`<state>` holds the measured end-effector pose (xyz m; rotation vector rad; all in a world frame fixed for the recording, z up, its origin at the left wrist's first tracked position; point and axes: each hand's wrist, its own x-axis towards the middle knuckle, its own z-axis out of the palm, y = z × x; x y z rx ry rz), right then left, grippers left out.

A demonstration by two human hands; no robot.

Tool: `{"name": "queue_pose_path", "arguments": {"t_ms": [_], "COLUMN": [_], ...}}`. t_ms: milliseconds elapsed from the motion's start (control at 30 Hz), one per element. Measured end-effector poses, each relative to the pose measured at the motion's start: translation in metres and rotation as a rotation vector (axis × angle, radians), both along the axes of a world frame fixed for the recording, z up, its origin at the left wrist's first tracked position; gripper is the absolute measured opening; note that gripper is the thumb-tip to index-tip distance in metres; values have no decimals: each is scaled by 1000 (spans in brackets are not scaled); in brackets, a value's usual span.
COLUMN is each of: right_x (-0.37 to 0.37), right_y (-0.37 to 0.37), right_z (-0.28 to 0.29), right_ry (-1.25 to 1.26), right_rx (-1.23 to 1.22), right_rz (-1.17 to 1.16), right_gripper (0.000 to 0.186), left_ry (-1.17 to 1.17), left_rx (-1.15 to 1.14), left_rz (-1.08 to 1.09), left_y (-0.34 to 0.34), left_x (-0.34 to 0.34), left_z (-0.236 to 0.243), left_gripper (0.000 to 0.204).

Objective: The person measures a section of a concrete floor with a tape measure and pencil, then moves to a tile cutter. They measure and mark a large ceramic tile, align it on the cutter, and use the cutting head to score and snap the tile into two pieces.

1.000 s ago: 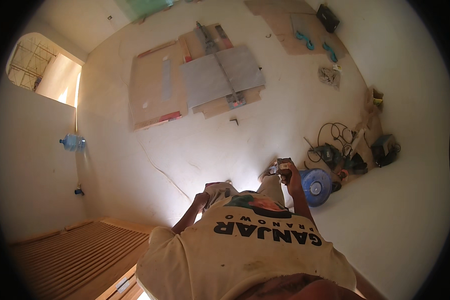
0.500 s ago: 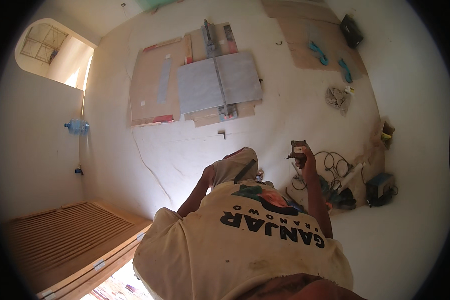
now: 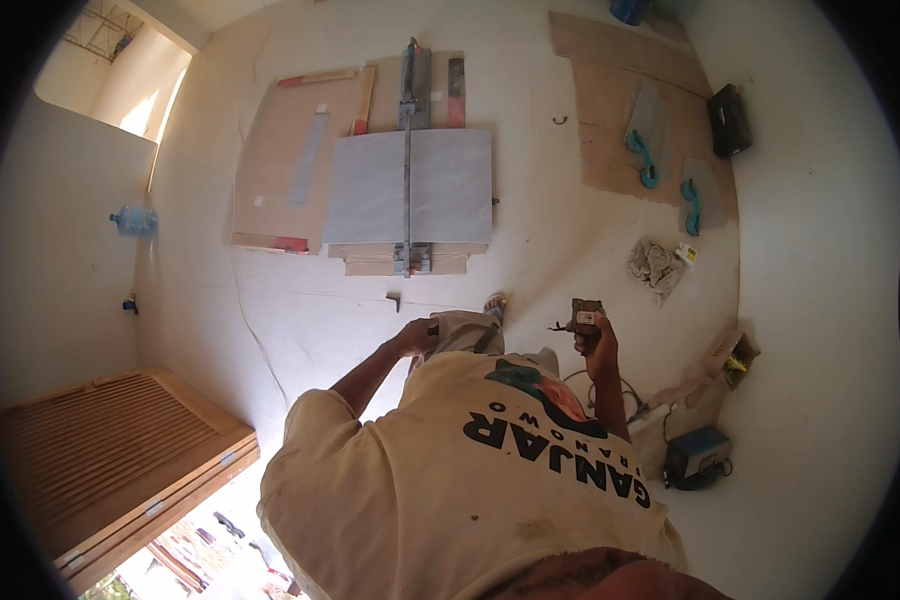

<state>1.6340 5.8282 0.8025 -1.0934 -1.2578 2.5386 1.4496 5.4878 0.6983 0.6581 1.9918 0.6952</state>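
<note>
Fingers of the right hand (image 3: 598, 346) are gripping a dark boxy tool (image 3: 585, 307), curled closed about it, the tool jutting toward eleven o'clock. Farther out, between ten and eleven, a grey tile (image 3: 452, 185) is lying beneath a rail (image 3: 408, 190) running twelve to six. The left hand (image 3: 417, 338) is resting nearer that tile, against the trousers (image 3: 465, 328); its grip I cannot tell.

From here I see the pale floor (image 3: 535, 235) carrying brown cardboard (image 3: 605, 150), a tan sheet (image 3: 270, 190), a thin cord (image 3: 253, 332), a dark L-shaped piece (image 3: 397, 304) and a crumpled bag (image 3: 654, 268).
</note>
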Motion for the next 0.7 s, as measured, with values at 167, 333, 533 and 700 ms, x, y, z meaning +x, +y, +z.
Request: {"name": "queue_pose_path", "arguments": {"t_ms": [167,333,533,700], "right_x": [-21,-54,-140,-237], "right_y": [90,188,316,396], "right_z": [-4,-17,-24,3], "right_ry": [-15,-26,-15,6], "right_rx": [-52,-88,9,111], "right_rz": [-154,-117,221,433], "right_gripper": [32,35,33,34], "left_ry": [211,-161,-298,-415], "left_rx": [-197,-298,282,131], "left_rz": [-173,331,576,532], "left_y": [90,163,281,337], "left_x": [-25,-18,-28,-68], "left_z": [32,-80,-94,-22], "left_gripper": [39,49,55,49]}}
